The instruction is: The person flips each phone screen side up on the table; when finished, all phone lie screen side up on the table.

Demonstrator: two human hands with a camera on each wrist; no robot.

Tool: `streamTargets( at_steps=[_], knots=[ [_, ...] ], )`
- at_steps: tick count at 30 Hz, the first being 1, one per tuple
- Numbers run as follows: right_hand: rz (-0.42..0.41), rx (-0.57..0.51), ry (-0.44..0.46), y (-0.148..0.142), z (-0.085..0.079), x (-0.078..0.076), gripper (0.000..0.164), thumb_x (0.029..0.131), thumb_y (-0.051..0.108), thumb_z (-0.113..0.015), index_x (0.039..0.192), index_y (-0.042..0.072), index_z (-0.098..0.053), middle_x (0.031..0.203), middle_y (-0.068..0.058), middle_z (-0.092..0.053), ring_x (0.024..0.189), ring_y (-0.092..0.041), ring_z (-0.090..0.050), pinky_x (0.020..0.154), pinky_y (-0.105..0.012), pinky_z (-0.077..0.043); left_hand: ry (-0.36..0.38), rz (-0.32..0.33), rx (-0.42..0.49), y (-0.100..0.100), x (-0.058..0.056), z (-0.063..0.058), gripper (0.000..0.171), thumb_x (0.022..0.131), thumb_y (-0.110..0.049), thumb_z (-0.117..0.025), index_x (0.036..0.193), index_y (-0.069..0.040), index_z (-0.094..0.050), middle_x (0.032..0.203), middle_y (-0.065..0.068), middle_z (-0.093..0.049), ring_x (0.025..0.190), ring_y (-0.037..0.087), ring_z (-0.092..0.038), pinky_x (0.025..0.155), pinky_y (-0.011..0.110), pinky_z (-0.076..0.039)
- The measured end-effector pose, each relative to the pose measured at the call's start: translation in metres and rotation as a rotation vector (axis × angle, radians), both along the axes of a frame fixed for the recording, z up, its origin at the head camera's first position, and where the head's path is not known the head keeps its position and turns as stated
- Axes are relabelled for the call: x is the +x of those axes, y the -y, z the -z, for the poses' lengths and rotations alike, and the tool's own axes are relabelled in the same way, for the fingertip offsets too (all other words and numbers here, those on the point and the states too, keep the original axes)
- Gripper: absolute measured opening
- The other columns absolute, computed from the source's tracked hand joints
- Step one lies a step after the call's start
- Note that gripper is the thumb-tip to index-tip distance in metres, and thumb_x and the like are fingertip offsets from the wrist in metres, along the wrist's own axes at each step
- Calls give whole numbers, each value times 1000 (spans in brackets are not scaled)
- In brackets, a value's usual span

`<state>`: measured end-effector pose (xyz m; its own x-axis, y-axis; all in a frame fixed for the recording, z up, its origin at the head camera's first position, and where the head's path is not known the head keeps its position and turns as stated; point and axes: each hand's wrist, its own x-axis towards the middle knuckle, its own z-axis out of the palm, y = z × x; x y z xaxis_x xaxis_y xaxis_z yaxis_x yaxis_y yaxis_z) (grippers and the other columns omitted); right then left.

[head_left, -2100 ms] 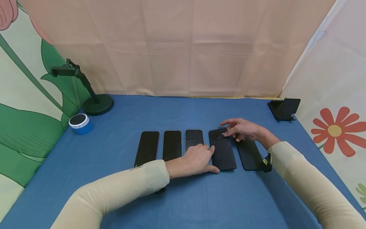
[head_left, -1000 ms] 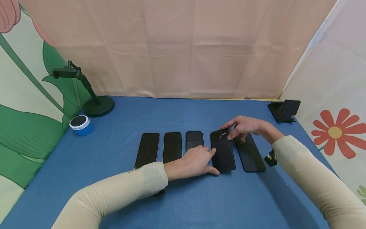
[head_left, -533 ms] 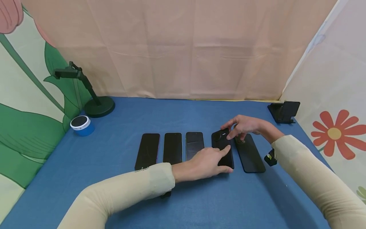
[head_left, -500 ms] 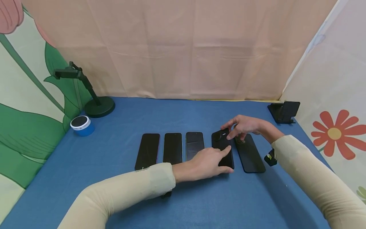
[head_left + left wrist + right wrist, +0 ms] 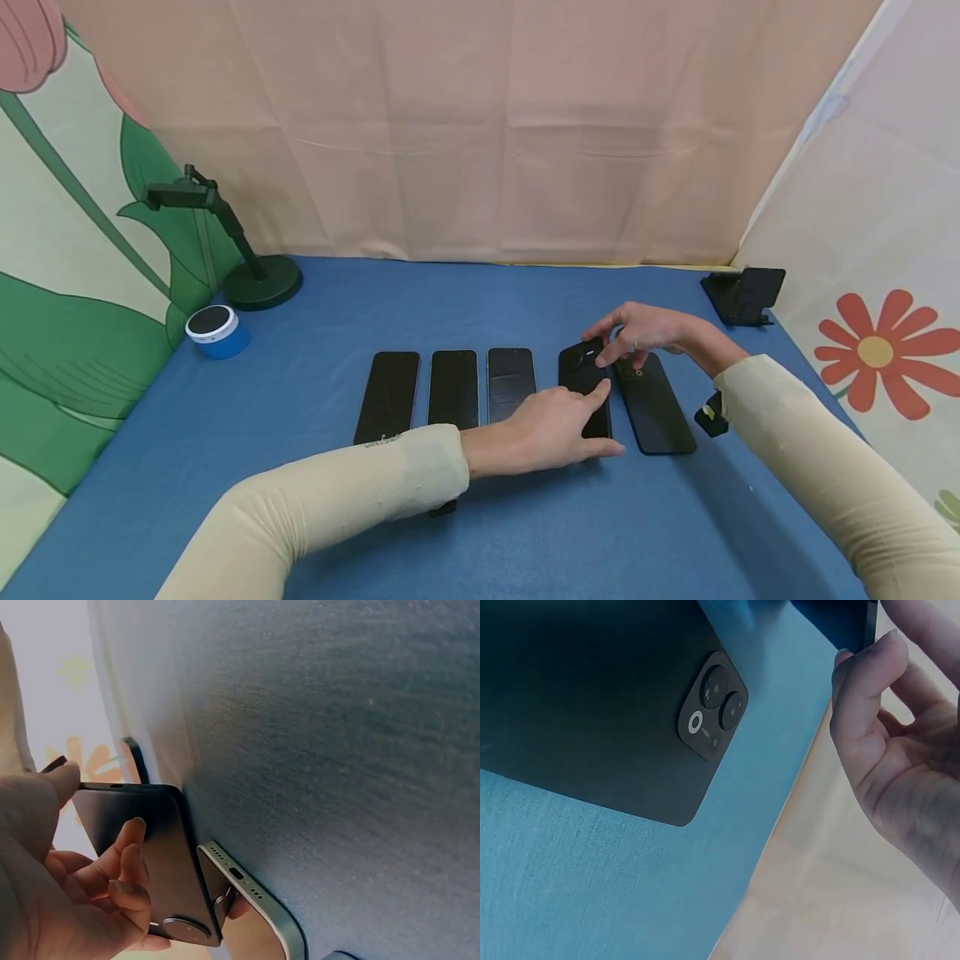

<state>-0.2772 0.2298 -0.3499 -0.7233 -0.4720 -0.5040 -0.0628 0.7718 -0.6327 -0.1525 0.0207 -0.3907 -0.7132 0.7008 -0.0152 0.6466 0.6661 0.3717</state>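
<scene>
Phones (image 5: 386, 396), five in one row, line a blue table (image 5: 525, 542), the near ends of the leftmost three hidden in the head view by the left sleeve (image 5: 352, 479) and left hand (image 5: 543, 429). One dark jointed stand (image 5: 258, 275) rises at far left. Across the fourth phone (image 5: 578, 377) reaches the left hand, thumb and forefinger apart, contact unclear; the right hand (image 5: 641, 329) pinches its far end. Smaller: one black folding stand (image 5: 756, 288) and one tub-shaped object (image 5: 219, 340), its inside unseen.
</scene>
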Motion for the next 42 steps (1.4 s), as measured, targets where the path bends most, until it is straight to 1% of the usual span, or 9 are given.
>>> streamTargets(
  at_steps=[6, 12, 14, 17, 20, 30, 37, 39, 42],
  knots=[
    [11, -2, -12, 0, 1, 1, 60, 88, 25, -77, 142, 9, -57, 107, -11, -57, 64, -17, -47, 60, -38, -56, 26, 7, 21, 1, 1, 0, 82, 96, -55, -59, 159, -12, -30, 53, -8, -46, 41, 5, -41, 42, 19, -35],
    [36, -61, -42, -1, 3, 6, 60, 90, 26, -75, 144, 9, -55, 136, -15, -55, 66, -19, -50, 60, -39, -56, 102, -10, 68, 5, 2, -3, 79, 98, -46, -60, 160, -14, -25, 48, -8, -42, 35, 6, -38, 38, 19, -33],
    [42, -89, -53, -2, 5, 8, 60, 91, 26, -75, 145, 9, -54, 139, -15, -55, 68, -21, -52, 59, -39, -55, 143, -25, 86, 6, 2, -4, 79, 98, -45, -61, 161, -17, -23, 46, -8, -41, 33, 7, -37, 36, 19, -31],
    [51, -115, -67, -2, 7, 10, 60, 91, 26, -75, 145, 9, -54, 129, -15, -60, 72, -22, -53, 59, -40, -55, 202, -53, 104, 8, 3, -7, 81, 97, -45, -62, 162, -20, -21, 44, -8, -40, 32, 9, -38, 34, 19, -29],
    [56, -122, -76, -1, 7, 10, 61, 90, 28, -76, 145, 10, -55, 116, -14, -64, 68, -20, -52, 58, -39, -55, 238, -79, 106, 9, 3, -9, 82, 96, -45, -62, 162, -23, -19, 43, -7, -40, 32, 10, -39, 34, 19, -29],
    [69, -151, -55, 3, 7, 11, 62, 90, 26, -76, 145, 7, -53, 112, -16, -69, 55, -18, -51, 56, -39, -53, 206, -98, 25, 8, 1, -14, 81, 96, -47, -62, 161, -22, -22, 44, -8, -37, 33, 8, -35, 35, 19, -27],
    [105, -188, -74, 4, 11, 16, 63, 94, 39, -70, 148, 12, -51, 111, -17, -62, 67, -26, -55, 61, -42, -54, 198, -121, 27, 6, 6, -19, 84, 92, -32, -63, 161, -12, -19, 44, -9, -37, 32, 8, -31, 34, 20, -22],
    [115, -208, -78, 5, 13, 18, 63, 95, 42, -67, 149, 15, -49, 106, -19, -62, 73, -31, -58, 63, -41, -55, 193, -137, 40, 8, 6, -20, 84, 92, -28, -62, 161, -8, -19, 44, -9, -37, 32, 8, -29, 34, 20, -20],
    [112, -248, -87, 6, 15, 22, 62, 98, 43, -63, 152, 17, -46, 109, -23, -62, 85, -38, -61, 67, -39, -58, 201, -177, 53, 12, 7, -20, 82, 91, -24, -60, 160, -4, -19, 44, -8, -37, 32, 8, -26, 34, 21, -18]
  ],
)
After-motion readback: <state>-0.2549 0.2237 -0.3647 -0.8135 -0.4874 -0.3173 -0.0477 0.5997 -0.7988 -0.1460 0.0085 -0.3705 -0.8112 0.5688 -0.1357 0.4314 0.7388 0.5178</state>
